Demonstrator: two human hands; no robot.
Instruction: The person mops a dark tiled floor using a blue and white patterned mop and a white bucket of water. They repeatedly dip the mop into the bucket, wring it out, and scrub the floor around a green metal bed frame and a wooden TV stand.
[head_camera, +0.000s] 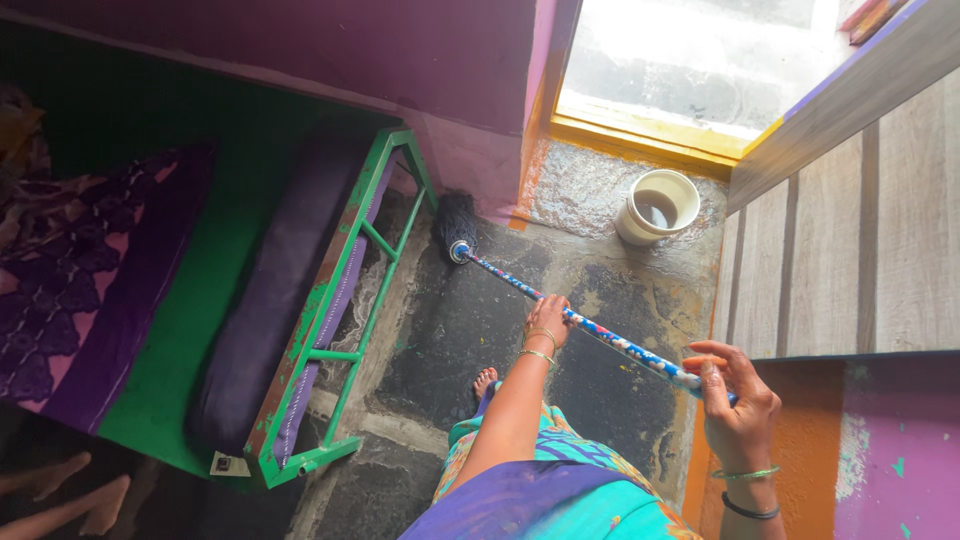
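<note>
I hold a mop with a patterned blue, red and white handle (600, 335). My left hand (547, 320) grips the middle of the handle. My right hand (735, 400) grips its near end, by the orange wall edge. The dark mop head (456, 222) rests on the wet stone floor (450, 330) at the corner, next to the green bed frame (335, 330). My bare foot (485, 380) stands on the floor below my left hand.
A cream bucket (657, 206) with dark water stands by the yellow door sill (650, 130). A bed with a purple mattress (270, 290) and patterned cloth (70, 270) fills the left. A wooden door (850, 240) is at the right. Another person's feet (60, 490) show bottom left.
</note>
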